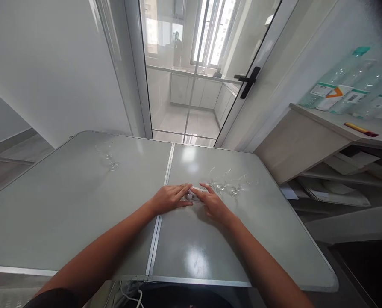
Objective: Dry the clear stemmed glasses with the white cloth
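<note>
A small clear piece (192,196) at the seam of the table (82,205) is touched by the outspread left hand (168,199) and right hand (214,204); wine glasses (227,189) are set just right, bare surface is seen nearer.

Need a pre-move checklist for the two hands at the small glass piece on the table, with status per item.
1. Contact: fingertips of the left hand and right hand meet at the clear glass piece: ok.
2. Fingers closed around it: not ok, both hands lie stretched out.
3. What the piece is, and whether it is whole: cannot tell, mostly hidden.
4. Room on the right: a wine glass and a second glass stand close to the right hand: not ok.
5. Room on the left: a lone glass stands far off on the table: ok.
</note>
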Available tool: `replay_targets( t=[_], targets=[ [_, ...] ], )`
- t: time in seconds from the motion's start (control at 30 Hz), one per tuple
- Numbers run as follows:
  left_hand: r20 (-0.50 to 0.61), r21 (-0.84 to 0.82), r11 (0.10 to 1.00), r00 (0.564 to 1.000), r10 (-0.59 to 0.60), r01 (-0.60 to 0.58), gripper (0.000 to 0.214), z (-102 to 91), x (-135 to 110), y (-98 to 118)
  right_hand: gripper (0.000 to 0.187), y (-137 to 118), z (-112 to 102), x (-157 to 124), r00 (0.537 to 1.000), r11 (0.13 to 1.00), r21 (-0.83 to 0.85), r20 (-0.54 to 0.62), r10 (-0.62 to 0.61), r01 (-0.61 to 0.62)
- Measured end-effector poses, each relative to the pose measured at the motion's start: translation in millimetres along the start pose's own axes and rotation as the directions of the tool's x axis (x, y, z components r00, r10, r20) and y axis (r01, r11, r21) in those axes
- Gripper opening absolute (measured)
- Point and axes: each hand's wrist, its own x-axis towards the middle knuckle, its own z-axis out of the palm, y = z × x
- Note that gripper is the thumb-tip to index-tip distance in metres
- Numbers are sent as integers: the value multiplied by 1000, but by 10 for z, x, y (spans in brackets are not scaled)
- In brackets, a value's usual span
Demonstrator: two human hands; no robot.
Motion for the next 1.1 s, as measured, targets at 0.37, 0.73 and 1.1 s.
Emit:
replay_targets(
  t=[0.37,0.73,1.1],
  targets=[
    [10,80,997,1000,-1,0,51,-33,-7,-11,106,-227,141,99,860,570,750,-3,510,-336],
    [-17,-7,1000,1000,2,-2,61,-37,4,38,92,-99,-11,-5,998,999,-25,-31,-49,48],
    [-76,79,995,996,-47,54,65,-61,12,1,99,-335,13,140,763,474,810,-53,645,-344]
  ],
)
